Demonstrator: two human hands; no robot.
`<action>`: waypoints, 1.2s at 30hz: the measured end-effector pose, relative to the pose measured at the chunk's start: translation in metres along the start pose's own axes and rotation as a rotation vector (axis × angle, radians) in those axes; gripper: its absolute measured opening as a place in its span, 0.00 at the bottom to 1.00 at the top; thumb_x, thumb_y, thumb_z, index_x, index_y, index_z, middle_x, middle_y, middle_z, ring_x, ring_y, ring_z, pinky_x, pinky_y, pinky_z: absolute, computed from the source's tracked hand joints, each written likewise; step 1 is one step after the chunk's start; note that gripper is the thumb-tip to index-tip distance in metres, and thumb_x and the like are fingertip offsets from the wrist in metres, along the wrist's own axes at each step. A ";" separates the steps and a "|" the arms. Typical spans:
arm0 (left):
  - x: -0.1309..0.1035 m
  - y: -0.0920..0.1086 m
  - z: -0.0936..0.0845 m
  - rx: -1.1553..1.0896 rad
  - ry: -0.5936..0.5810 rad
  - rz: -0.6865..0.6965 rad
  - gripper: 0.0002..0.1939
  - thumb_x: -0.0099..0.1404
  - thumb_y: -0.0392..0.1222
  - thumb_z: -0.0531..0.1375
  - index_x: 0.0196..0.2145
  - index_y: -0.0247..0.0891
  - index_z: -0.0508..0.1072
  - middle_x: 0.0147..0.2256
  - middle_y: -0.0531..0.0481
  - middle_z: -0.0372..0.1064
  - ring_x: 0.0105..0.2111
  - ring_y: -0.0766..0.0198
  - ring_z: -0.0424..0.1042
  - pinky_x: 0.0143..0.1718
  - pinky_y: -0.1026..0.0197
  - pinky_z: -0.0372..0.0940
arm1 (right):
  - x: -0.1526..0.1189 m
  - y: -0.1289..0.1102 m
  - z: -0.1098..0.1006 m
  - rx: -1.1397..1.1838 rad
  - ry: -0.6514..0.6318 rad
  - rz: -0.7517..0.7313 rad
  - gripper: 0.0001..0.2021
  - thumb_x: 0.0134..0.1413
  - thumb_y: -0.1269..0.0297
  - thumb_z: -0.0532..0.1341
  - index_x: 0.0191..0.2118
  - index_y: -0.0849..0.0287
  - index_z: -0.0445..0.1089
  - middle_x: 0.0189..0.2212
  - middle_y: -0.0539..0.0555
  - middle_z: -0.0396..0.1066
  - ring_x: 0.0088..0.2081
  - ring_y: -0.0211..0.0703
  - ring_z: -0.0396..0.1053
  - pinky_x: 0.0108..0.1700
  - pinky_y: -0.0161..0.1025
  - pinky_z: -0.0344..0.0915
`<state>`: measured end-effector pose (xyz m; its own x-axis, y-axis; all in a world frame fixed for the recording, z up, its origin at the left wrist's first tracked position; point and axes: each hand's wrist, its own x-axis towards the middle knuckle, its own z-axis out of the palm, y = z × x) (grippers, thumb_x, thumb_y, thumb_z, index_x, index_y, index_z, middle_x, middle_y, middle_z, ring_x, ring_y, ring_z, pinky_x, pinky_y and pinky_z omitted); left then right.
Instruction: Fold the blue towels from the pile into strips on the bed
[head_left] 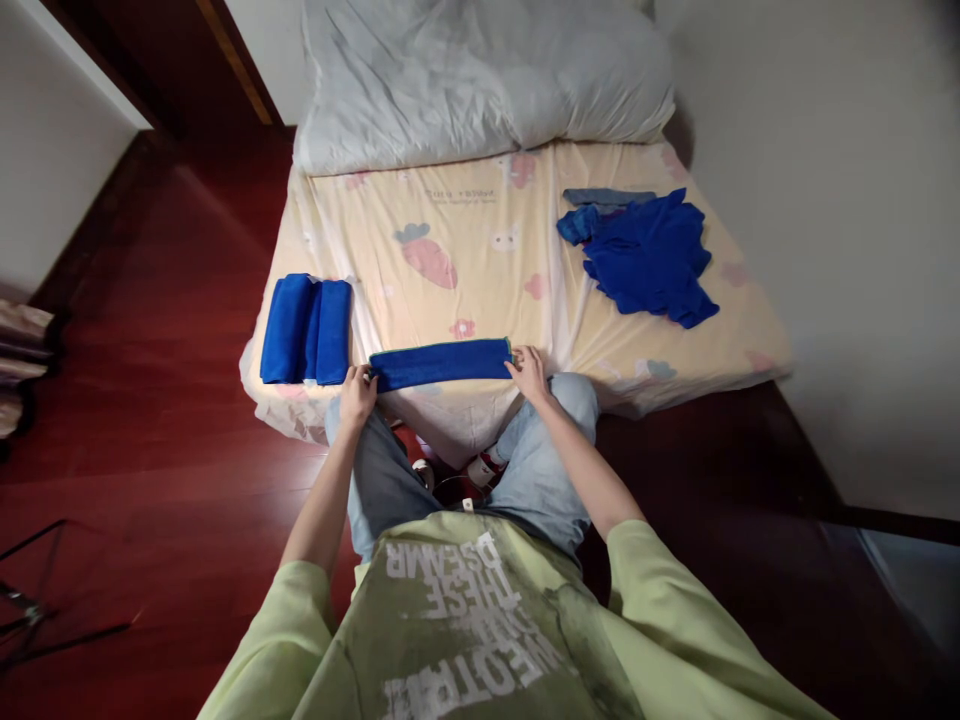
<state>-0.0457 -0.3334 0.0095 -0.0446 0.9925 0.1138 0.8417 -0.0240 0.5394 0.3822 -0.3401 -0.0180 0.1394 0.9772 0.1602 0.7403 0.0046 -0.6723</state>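
A blue cloth (441, 364), folded into a long narrow strip, lies at the bed's near edge. My left hand (358, 393) pinches its left end, and my right hand (528, 373) grips the right end between thumb and fingers. Left of the strip, folded blue cloths (306, 330) lie side by side. A loose, crumpled pile of blue cloths (651, 255) is on the right part of the bed, with a flat grey-blue cloth (607, 197) just behind it.
The bed (480, 240) has a yellow sheet printed with carrots and rabbits. A bulky white quilt (480, 85) covers its far end. A wall (825, 200) stands at the right. Black stand legs (34, 610) show on the red floor (150, 400) at lower left.
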 end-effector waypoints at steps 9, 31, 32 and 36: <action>-0.008 0.002 0.005 0.085 -0.169 0.327 0.23 0.71 0.35 0.50 0.60 0.35 0.73 0.64 0.38 0.68 0.67 0.51 0.65 0.69 0.45 0.60 | -0.015 -0.012 -0.008 -0.164 -0.217 -0.402 0.21 0.65 0.69 0.56 0.60 0.58 0.75 0.60 0.61 0.74 0.63 0.54 0.69 0.67 0.56 0.65; 0.015 -0.015 -0.001 -0.120 -0.108 0.161 0.21 0.67 0.37 0.51 0.54 0.37 0.74 0.53 0.40 0.77 0.55 0.52 0.75 0.61 0.52 0.68 | 0.013 0.013 -0.004 0.041 -0.171 -0.097 0.22 0.60 0.72 0.55 0.57 0.58 0.75 0.50 0.60 0.80 0.54 0.54 0.76 0.60 0.53 0.72; 0.017 -0.014 -0.002 -0.131 -0.102 0.148 0.20 0.68 0.38 0.51 0.53 0.37 0.74 0.51 0.40 0.78 0.54 0.51 0.76 0.59 0.52 0.69 | 0.016 0.014 -0.003 0.065 -0.175 -0.080 0.21 0.60 0.71 0.56 0.56 0.58 0.75 0.49 0.60 0.80 0.52 0.54 0.76 0.59 0.53 0.72; 0.029 -0.012 0.000 -0.140 -0.090 0.080 0.17 0.70 0.41 0.51 0.51 0.36 0.74 0.45 0.39 0.79 0.47 0.50 0.78 0.53 0.53 0.71 | 0.028 0.017 0.000 0.157 -0.179 -0.008 0.18 0.64 0.62 0.56 0.54 0.60 0.74 0.44 0.61 0.80 0.46 0.54 0.77 0.54 0.50 0.74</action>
<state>-0.0572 -0.3047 0.0063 0.0727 0.9933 0.0895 0.7572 -0.1134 0.6433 0.3990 -0.3123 -0.0254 0.0052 0.9990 0.0448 0.6273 0.0316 -0.7781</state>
